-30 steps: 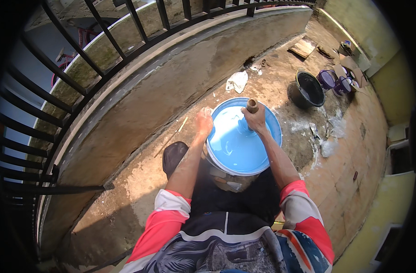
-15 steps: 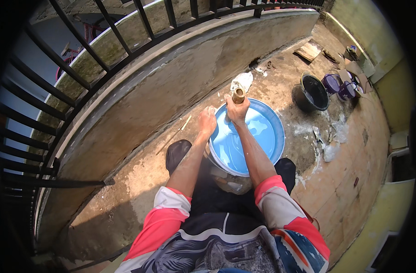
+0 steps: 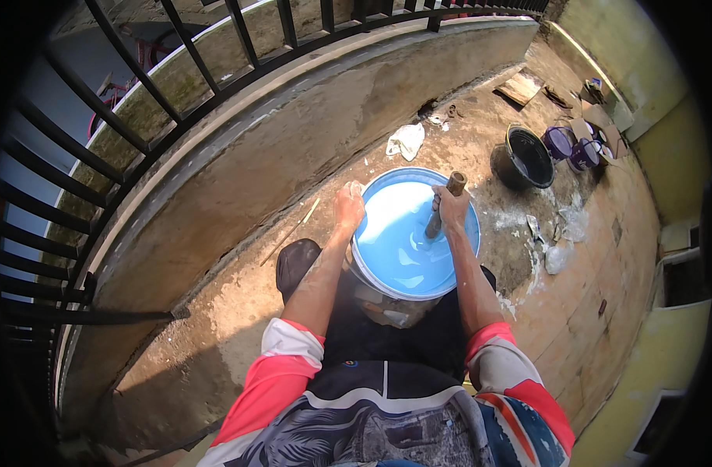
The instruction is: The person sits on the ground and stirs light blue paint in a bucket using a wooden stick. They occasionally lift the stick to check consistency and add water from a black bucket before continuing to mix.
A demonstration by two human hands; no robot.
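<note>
A large bucket of light blue paint point(image 3: 403, 257) stands between my legs. My left hand point(image 3: 348, 206) has its fingers closed on the bucket's left rim. My right hand point(image 3: 452, 208) grips a thick brown stick point(image 3: 455, 184), held tilted with its lower part in the paint, toward the right side of the bucket. A crumpled white cloth point(image 3: 406, 140) lies on the floor just beyond the bucket.
A black bucket point(image 3: 519, 162), purple containers point(image 3: 558, 142), cardboard point(image 3: 601, 128) and a board point(image 3: 519, 86) lie at back right. Plastic scraps point(image 3: 558, 257) and a thin stick point(image 3: 290, 232) are on the floor. A low wall point(image 3: 247, 187) with black railing point(image 3: 107, 163) runs along the left.
My right hand with the stick swung left and away from me toward the far-left rim, and is now back at the right side. My left hand stays on the rim.
</note>
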